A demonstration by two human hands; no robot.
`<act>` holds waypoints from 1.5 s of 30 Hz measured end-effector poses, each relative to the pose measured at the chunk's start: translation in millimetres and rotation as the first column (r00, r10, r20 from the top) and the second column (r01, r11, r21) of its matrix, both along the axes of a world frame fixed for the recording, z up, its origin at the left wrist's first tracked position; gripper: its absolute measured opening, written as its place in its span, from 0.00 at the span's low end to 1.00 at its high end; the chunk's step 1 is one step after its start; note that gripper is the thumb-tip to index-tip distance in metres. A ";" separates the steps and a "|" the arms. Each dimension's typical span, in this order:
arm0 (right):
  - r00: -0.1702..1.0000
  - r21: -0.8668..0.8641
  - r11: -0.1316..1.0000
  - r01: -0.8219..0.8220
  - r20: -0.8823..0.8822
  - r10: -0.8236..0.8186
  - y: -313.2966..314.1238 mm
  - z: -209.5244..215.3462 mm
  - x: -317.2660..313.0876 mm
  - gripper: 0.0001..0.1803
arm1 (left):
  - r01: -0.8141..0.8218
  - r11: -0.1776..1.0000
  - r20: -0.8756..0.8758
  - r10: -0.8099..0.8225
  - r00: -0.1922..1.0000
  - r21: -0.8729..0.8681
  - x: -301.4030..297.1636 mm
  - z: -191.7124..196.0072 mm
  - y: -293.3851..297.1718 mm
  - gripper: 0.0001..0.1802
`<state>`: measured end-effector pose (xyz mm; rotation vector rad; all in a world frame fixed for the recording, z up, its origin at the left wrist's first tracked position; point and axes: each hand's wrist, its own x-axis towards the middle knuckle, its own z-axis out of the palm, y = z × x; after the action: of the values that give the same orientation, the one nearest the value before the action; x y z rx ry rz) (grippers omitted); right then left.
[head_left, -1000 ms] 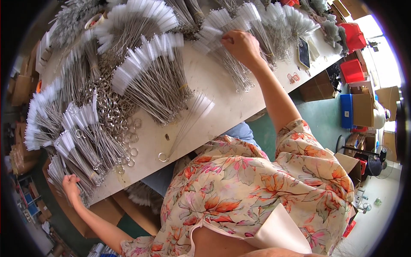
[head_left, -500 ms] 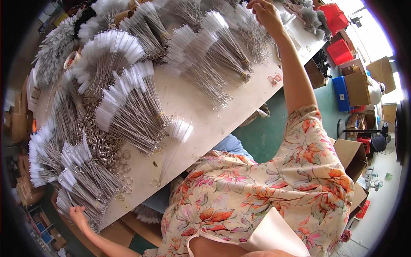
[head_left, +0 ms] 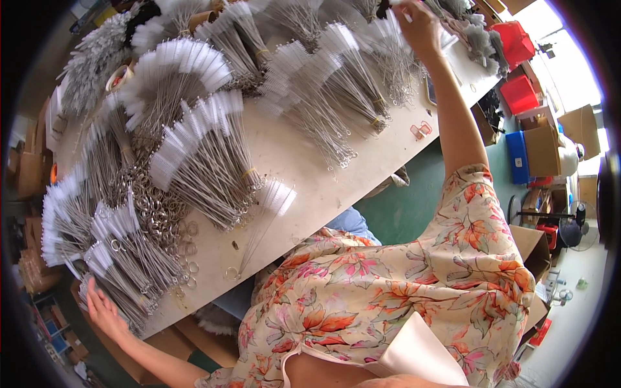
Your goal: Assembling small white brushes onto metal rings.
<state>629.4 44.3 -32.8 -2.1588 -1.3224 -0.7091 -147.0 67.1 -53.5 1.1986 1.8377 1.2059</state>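
My left hand [head_left: 105,313] is at the table's near left corner, fingers stretched out and apart, beside the lowest bundle of thin straw brushes [head_left: 123,284]. These have white bristle heads, wire stems and small ring ends. My right arm reaches far across to the upper edge, where my right hand [head_left: 419,27] curls over the back of the table. Its fingers are bent together, and a small pale thing shows at them, too little to name. Beside that hand lies another brush bundle [head_left: 396,61]. A few loose brushes [head_left: 277,197] rest near the front edge.
Large bundles of brushes [head_left: 200,155] cover much of the pale table [head_left: 310,187], with loose metal rings [head_left: 155,220] between them. A roll of tape [head_left: 119,77] stands at the far left. Red bins [head_left: 519,94], a blue crate [head_left: 517,157] and cartons [head_left: 580,132] stand to the right.
My left hand has opened from a pinch at the brushes and moved slightly left. My right hand has shifted a little to the right. The view has turned slightly.
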 end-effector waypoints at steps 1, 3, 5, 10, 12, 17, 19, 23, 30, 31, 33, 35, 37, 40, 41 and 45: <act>0.994 0.116 0.988 -0.100 0.053 0.094 1.9 20.4 -22.7 0.11 | 0.069 0.996 0.209 -0.077 0.975 0.049 19.9 4.0 -1.7 0.16; 0.973 0.195 0.956 -0.219 -0.030 0.229 -0.5 51.1 -71.2 0.14 | 0.228 0.964 0.500 -0.264 0.825 0.134 59.5 7.8 -2.5 0.18; 0.815 0.307 0.863 -0.402 -0.310 0.490 18.2 43.0 -111.4 0.14 | 0.306 0.927 0.640 -0.371 0.673 0.215 100.5 11.0 -12.1 0.17; -0.401 0.783 0.500 -0.370 -0.620 0.674 12.2 18.0 -277.3 0.11 | 0.474 0.828 0.415 -0.561 0.716 0.300 222.7 19.6 -27.8 0.16; -0.450 0.782 0.452 -0.429 -0.619 0.644 6.6 3.7 -318.7 0.13 | 0.579 0.762 0.289 -0.646 0.707 0.290 250.3 22.8 -36.2 0.11; -0.410 0.658 0.402 -0.637 -0.731 0.546 -30.2 -4.8 -387.8 0.17 | 0.543 0.584 -0.151 -0.585 0.797 0.603 265.9 -11.0 -32.0 0.14; -0.352 0.730 0.295 -0.617 -0.591 0.725 -32.0 -12.7 -379.7 0.20 | 0.450 0.484 -0.235 -0.441 0.866 0.750 253.1 -9.4 -24.5 0.11; -0.508 0.625 0.480 -0.616 -0.780 0.365 -32.6 -49.5 -359.5 0.18 | 0.567 0.663 0.227 -0.724 0.651 0.489 244.8 5.0 -58.8 0.08; -0.963 0.704 0.676 -0.218 -0.268 -0.031 -34.2 -57.0 -372.5 0.13 | 0.758 0.301 -0.600 -0.472 0.646 0.579 235.6 -49.8 -64.3 0.19; -0.931 0.722 0.631 -0.282 -0.365 0.001 -32.8 -47.9 -368.3 0.12 | 0.761 0.259 -0.644 -0.413 0.644 0.595 229.8 -42.8 -63.6 0.24; -0.771 0.671 0.492 -0.554 -0.637 0.001 -33.6 -35.2 -358.9 0.10 | 0.682 0.274 -0.534 -0.454 0.713 0.678 213.8 -23.4 -56.0 0.37; -0.476 0.481 0.352 -0.803 -0.873 0.106 -43.8 -22.1 -371.3 0.09 | 0.638 0.335 -0.301 -0.670 0.679 0.693 204.2 -1.7 -41.7 0.51; -0.157 0.211 0.164 -0.964 -0.944 0.291 -52.5 -8.8 -392.6 0.07 | 0.818 0.278 -0.305 -0.828 0.469 0.504 203.0 0.8 -46.8 0.63; -0.265 0.315 0.102 -0.944 -0.904 0.335 -58.6 -8.9 -395.3 0.08 | 0.771 0.256 0.168 -0.967 0.194 0.582 211.6 -4.5 -63.3 0.50; -0.267 0.316 0.102 -0.943 -0.905 0.332 -58.6 -7.1 -391.6 0.08 | 0.772 0.259 0.171 -0.966 0.195 0.580 204.5 -5.3 -59.5 0.50; -0.326 0.327 0.096 -0.940 -0.945 0.029 -63.1 0.7 -386.0 0.10 | 0.815 0.271 -0.049 -0.938 0.343 0.513 184.4 -10.2 -61.4 0.18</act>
<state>243.4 -18.8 -32.1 -0.9038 -1.6421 1.8750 37.4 5.8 -63.7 1.8407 0.3563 0.9878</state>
